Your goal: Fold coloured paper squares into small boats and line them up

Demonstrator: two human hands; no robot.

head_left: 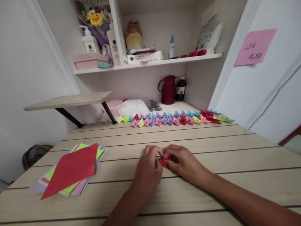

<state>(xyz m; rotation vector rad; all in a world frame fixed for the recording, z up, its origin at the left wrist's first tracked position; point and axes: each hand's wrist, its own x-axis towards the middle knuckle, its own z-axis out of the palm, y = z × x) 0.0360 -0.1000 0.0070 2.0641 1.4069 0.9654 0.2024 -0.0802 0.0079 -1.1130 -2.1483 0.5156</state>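
A small piece of folded red paper (165,163) is held low over the table between my two hands, mostly covered by the fingers. My left hand (150,163) pinches it from the left, fingers curled. From the right, my right hand (180,158) grips it between thumb and fingertips. To the left lies a fanned stack of coloured paper sheets (72,169), a red sheet on top. Along the back of the table stand two rows of folded paper boats (164,121) in purple, pink, red, yellow, green and blue.
The wood-plank table (113,201) fills the foreground. A small raised shelf (70,100) on black legs stands at back left. Behind are a red thermos jug (168,90), a dark bottle (181,89), and a white shelf (150,64). A pink note (256,47) hangs at right.
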